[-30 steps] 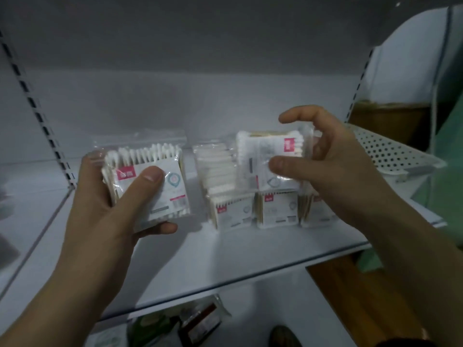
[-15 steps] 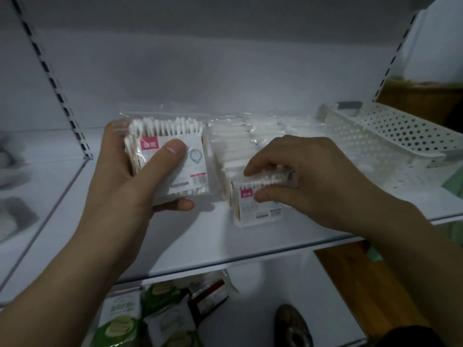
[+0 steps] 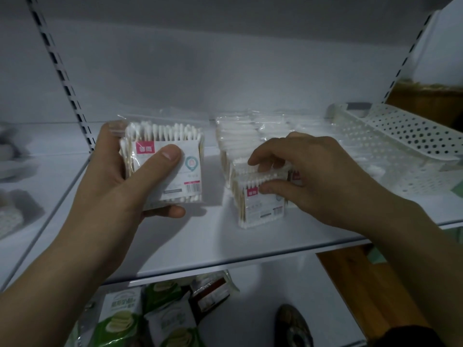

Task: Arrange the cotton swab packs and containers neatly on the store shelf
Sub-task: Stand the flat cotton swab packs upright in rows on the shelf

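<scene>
Up front, left hand (image 3: 120, 186) grips one cotton swab pack (image 3: 175, 186) in the air above the white shelf (image 3: 225, 241), left of the stock already placed. Thumb is pressed flat across the printed label and the fingers are curled round the back and underside. The pack faces the camera, swab tips up, pink tag at its top left corner.

Right hand (image 3: 320, 181) is down on the shelf at the front pack (image 3: 263, 209) of a standing row. Thumb sits against the label face just under the swab tips, while the curled fingers come over the top edge, so the pack is pinched at its upper end. It stands upright on the shelf, near the front edge.

Behind it, the row of packs (image 3: 235, 144) runs back toward the rear wall, packed close; the far ones are blurred and cannot be counted.

Right of the row, a white perforated basket (image 3: 400, 136) lies on the same shelf. A slotted upright (image 3: 62, 73) rises at the left. On the lower shelf are green snack packets (image 3: 120, 311).
</scene>
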### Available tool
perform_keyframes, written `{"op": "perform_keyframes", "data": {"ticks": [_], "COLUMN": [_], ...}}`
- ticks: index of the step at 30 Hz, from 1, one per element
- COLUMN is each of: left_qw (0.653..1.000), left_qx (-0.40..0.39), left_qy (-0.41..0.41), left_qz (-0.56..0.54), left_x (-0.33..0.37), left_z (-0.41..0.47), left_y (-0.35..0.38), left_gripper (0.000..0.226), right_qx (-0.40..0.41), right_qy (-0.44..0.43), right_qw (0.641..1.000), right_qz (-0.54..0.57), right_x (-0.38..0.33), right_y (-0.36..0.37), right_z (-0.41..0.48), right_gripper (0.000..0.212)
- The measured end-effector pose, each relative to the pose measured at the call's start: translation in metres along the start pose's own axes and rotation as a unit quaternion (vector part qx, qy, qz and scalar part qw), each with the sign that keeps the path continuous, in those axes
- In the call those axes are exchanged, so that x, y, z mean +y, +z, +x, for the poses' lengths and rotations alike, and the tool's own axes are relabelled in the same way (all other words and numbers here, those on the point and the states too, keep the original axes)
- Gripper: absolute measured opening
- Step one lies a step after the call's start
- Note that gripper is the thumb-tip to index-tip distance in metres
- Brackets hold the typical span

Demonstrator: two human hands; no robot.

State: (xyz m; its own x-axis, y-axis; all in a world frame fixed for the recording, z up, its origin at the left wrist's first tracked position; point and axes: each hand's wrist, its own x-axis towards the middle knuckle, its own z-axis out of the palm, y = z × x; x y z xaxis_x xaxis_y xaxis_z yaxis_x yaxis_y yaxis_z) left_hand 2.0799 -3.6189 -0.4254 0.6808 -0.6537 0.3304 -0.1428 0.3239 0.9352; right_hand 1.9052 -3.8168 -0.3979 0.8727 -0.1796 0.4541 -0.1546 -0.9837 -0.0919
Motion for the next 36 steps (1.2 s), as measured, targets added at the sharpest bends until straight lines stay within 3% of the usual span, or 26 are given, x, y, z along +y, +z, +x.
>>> {"op": "perform_keyframes", "data": {"ticks": [7,12,15,18,21,26,30,32,36], "left_qw": [1.000,1.000,0.999,0.997,0.996,0.998,0.996,0.995,0.994], "left_qx": [-0.013,-0.006,-0.007,-0.014,-0.026,0.001,0.006,0.002,-0.021], "left_qy": [-0.020,-0.003,0.030,0.066,0.079,0.070,0.081,0.095,0.109], "left_qz": [-0.007,0.008,0.025,0.029,0.008,-0.008,-0.026,-0.024,-0.010], "left_x": [0.001,0.006,0.010,0.014,0.017,0.016,0.014,0.012,0.008], "left_z": [-0.002,-0.005,-0.006,-0.007,-0.008,-0.008,-0.005,-0.004,-0.005], "left_y": [0.003,0.007,0.013,0.021,0.030,0.036,0.031,0.032,0.041], "left_gripper": [0.063,0.065,0.056,0.046,0.062,0.058,0.032,0.027,0.022], "right_qx": [-0.015,0.061,0.125,0.126,0.120,0.116,0.101,0.066,0.024], "right_qy": [0.003,0.004,-0.002,-0.014,-0.016,0.045,0.094,0.096,0.102], "right_qw": [1.000,0.998,0.987,0.970,0.957,0.891,0.916,0.947,0.976], "right_qz": [-0.002,0.027,0.105,0.205,0.264,0.438,0.377,0.298,0.190], "right_x": [0.000,-0.005,-0.021,-0.041,-0.049,-0.026,0.011,0.024,0.037], "right_y": [0.001,-0.008,-0.010,-0.013,-0.015,-0.038,-0.057,-0.060,-0.058], "right_z": [-0.002,-0.004,0.002,0.013,0.021,0.009,-0.018,-0.030,-0.042], "right_gripper": [0.044,0.044,0.045,0.054,0.045,0.040,0.046,0.046,0.036]}}
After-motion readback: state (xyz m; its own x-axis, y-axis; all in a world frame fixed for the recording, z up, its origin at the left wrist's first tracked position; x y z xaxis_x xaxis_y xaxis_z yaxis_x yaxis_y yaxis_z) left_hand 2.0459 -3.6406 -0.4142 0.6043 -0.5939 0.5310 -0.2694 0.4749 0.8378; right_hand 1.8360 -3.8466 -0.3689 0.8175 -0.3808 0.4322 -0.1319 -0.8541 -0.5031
